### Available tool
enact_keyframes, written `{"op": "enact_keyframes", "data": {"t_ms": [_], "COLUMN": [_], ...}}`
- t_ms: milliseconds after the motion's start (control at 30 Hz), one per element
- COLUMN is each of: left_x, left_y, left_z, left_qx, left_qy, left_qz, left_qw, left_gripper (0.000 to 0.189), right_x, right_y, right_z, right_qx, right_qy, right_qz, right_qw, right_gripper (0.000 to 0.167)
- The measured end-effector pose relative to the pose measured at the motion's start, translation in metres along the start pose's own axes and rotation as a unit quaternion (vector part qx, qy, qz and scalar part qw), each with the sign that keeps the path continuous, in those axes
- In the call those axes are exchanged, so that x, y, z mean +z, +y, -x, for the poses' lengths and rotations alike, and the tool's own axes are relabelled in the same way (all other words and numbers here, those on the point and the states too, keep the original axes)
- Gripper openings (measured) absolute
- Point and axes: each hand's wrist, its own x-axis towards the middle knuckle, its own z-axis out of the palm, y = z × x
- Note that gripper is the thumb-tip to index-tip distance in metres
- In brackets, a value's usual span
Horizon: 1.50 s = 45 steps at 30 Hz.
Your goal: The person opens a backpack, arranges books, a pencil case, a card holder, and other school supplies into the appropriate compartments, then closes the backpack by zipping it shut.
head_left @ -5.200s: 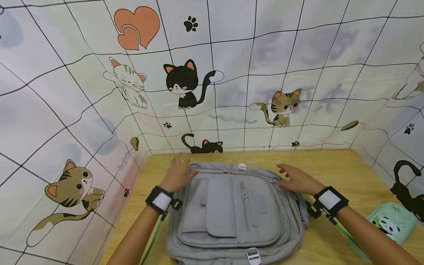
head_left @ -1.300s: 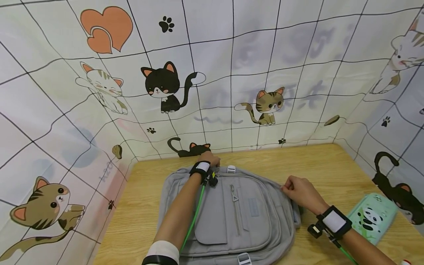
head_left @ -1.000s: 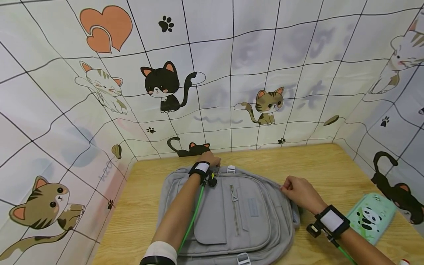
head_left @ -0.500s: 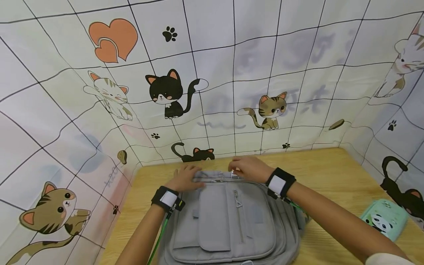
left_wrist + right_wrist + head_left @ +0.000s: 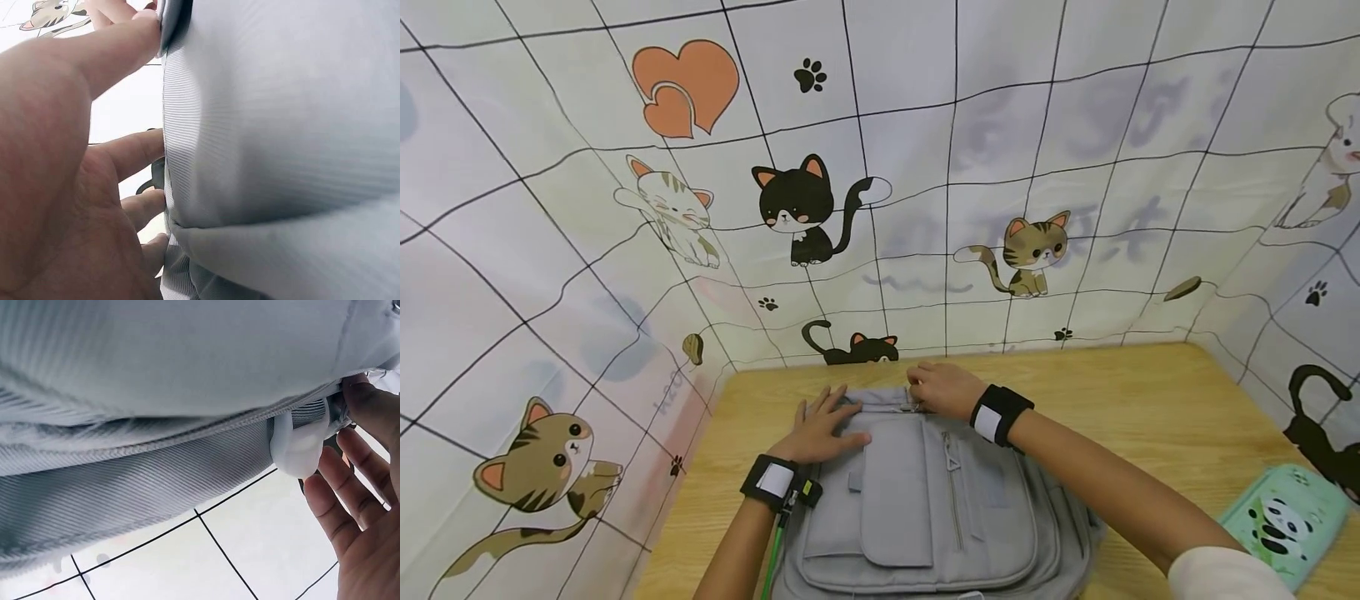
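Observation:
A grey backpack (image 5: 895, 492) lies on the table, its front pockets facing up. My left hand (image 5: 820, 429) rests on its upper left corner with the fingers spread; the left wrist view shows those fingertips against the ribbed grey side fabric (image 5: 181, 119). At the top edge, my right hand (image 5: 947, 390) pinches the zipper pull between thumb and fingers, at the end of the zipper (image 5: 206, 428). The pull itself is mostly hidden by the fingers. Beside them hangs a white plastic buckle (image 5: 303, 456).
A mint-green case with a panda picture (image 5: 1281, 525) lies at the right of the wooden table (image 5: 1150, 408), near the right forearm. Cloth with cat drawings (image 5: 917, 183) closes off the back and both sides. A white sleeve (image 5: 1225, 575) shows at lower right.
My left hand has come back from the top middle edge to spread over the upper left corner. My right hand has left the bag's right edge and moved left along the top.

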Motion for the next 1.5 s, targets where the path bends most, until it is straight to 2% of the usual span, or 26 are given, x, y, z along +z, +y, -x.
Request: {"op": "enact_keyframes", "data": {"t_ms": [167,500,767,1067,1500], "left_x": [0.0,0.0,-0.003,-0.002,-0.003], "left_y": [0.002,0.0,0.0,-0.001,0.0], "left_z": [-0.003,-0.007,-0.006,-0.005,-0.004], "left_qx": [0.003,-0.005,-0.007,-0.002,-0.001], "left_qy": [-0.005,-0.016,-0.022,-0.022,-0.018], "left_qz": [0.002,-0.003,0.004,0.018,0.014], "left_qw": [1.0,0.9999,0.9997,0.9996,0.9997], "left_gripper": [0.07,0.069,0.068,0.066,0.066], "right_x": [0.001,-0.005,-0.017,-0.014,-0.017], "right_y": [0.005,0.014,0.021,0.029,0.033], "right_z": [0.005,0.022,0.045,0.075,0.1], "right_qx": [-0.002,-0.035,-0.011,0.017,0.026], "right_qy": [0.0,0.037,0.007,-0.017,0.001], "right_qz": [0.004,0.05,0.029,0.01,-0.012], "right_qw": [1.0,0.9974,0.9995,0.9997,0.9996], "right_gripper": [0.012,0.014,0.008,0.01,0.007]}}
